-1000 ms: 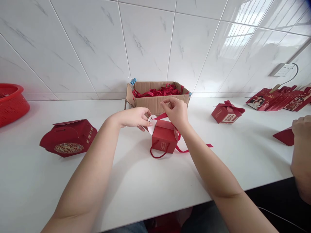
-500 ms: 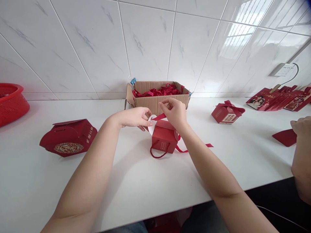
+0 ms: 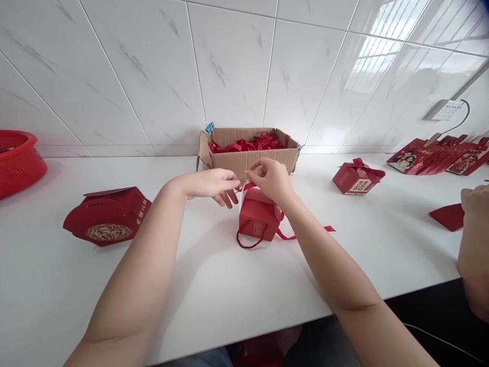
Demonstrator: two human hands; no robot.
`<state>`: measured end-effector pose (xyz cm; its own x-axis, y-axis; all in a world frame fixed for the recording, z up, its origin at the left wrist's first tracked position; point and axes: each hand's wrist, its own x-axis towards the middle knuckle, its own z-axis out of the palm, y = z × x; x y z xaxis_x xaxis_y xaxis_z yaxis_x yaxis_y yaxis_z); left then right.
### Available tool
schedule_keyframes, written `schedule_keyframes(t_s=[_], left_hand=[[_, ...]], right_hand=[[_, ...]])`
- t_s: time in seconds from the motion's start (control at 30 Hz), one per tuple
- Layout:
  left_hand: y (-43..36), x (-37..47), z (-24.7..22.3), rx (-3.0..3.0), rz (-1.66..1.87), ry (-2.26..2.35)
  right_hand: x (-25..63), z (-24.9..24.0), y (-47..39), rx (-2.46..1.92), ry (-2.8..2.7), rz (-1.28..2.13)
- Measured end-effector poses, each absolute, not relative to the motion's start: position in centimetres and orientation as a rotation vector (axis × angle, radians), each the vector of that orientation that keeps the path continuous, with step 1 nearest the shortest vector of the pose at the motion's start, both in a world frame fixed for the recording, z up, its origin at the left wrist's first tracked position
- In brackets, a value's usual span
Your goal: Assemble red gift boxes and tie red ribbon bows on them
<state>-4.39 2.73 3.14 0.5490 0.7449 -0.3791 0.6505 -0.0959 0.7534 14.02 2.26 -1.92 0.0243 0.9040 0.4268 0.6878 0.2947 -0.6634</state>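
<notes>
A small red gift box (image 3: 258,218) stands on the white table with its top flaps partly up and a red rope handle (image 3: 250,245) hanging down its front. My right hand (image 3: 272,179) is above the box, thumb and fingertips pinched on a red ribbon (image 3: 249,185) at the top of the left flap. The ribbon's other end trails out on the table at the box's right. My left hand (image 3: 218,186) is just left of that flap, fingers stretched and apart, the tips close to the ribbon's end; whether they touch it is unclear.
Behind stands a cardboard box (image 3: 248,162) of red ribbons. A larger red box (image 3: 109,216) sits left, near a red plastic basket (image 3: 21,163). At right are a bow-tied box (image 3: 359,177), several red bags (image 3: 416,157) and another person's hand (image 3: 476,204) by a red piece (image 3: 447,217).
My right hand has shifted slightly left with the ribbon. My left fingers have come off the white inner side of the flap, which now stands more upright.
</notes>
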Motion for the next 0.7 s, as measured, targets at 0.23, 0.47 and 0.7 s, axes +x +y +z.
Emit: schedule_keyframes(t_s=[0.23,0.47,0.7], left_hand=[[3.4,-4.2,2.4,1.829,0.060,1.151],[2.5,-5.1,4.0,1.767,0.493,0.987],[1.9,-6.6,6.2,1.252,1.357,0.630]], right_hand=[[13.9,-2.1,2.3,-1.459,-1.780,0.318],[14.1,-1.2,1.7,-1.402,-1.804,0.410],[16.2,0.5,0.9,-1.454,-1.833,0.437]])
